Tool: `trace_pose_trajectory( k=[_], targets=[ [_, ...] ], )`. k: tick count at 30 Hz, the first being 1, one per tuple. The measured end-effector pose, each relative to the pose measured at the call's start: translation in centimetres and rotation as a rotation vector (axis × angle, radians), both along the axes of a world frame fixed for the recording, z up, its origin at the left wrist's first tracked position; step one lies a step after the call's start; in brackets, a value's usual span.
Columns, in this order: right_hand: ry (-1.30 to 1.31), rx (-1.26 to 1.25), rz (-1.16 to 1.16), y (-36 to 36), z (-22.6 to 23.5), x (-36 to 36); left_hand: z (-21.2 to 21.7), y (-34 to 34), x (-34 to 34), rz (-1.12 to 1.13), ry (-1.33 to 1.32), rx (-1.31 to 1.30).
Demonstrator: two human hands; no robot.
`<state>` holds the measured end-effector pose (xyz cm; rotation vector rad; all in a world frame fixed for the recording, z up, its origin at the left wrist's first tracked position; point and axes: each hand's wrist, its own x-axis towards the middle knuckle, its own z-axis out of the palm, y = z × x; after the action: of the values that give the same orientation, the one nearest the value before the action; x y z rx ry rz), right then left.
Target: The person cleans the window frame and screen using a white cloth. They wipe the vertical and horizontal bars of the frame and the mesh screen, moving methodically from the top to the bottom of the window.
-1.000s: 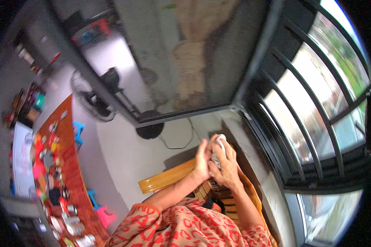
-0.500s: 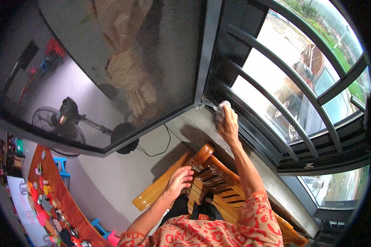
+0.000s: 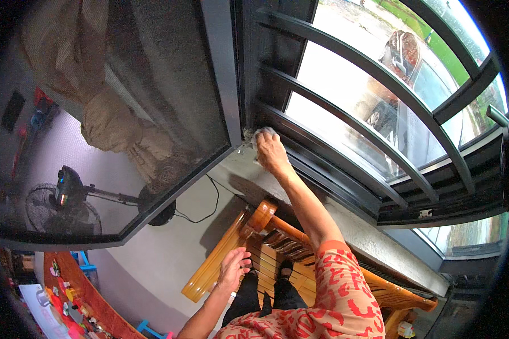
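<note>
A crumpled greyish-white cloth (image 3: 262,132) is bunched in my right hand (image 3: 273,151). That hand presses it into the lower corner of the dark window frame (image 3: 322,161), beside the hinge side of an opened mesh screen panel (image 3: 169,101). My left hand (image 3: 232,268) hangs over the wooden bench (image 3: 266,248) with its fingers apart and holds nothing. Both my feet stand on the bench's slats.
Dark bars (image 3: 345,101) cross the window on the right. Through the mesh, a tied curtain (image 3: 113,124) and a standing fan (image 3: 68,192) show. A black cord (image 3: 216,198) lies on the floor. At lower left is a brown table (image 3: 104,305) with several small colourful items.
My right hand and cloth are now deeper in the frame's corner, against the hinge side. My view has shifted, so the screen panel sits farther left. My left hand stays empty.
</note>
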<state>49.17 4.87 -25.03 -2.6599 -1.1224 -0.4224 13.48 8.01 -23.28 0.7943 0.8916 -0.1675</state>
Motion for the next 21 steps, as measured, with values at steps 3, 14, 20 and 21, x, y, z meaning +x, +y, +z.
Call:
trace_pose_trajectory(
  k=[3, 14, 20, 21],
  targets=[
    [0.206, 0.029, -0.077, -2.5, 1.3, -0.9, 0.3, 0.0, 0.5, 0.006, -0.029, 0.002],
    [0.403, -0.032, -0.321, -11.4, 3.8, -4.4, -1.4, 0.5, -1.4, 0.051, -0.028, -0.034],
    [0.295, -0.051, -0.317, -11.5, 6.3, -5.7, -2.0, 0.5, -2.4, 0.058, 0.050, -0.026],
    [0.213, -0.053, -0.271, -10.5, 4.6, -5.0, -2.4, 0.4, -2.4, 0.059, 0.039, -0.021]
  ],
)
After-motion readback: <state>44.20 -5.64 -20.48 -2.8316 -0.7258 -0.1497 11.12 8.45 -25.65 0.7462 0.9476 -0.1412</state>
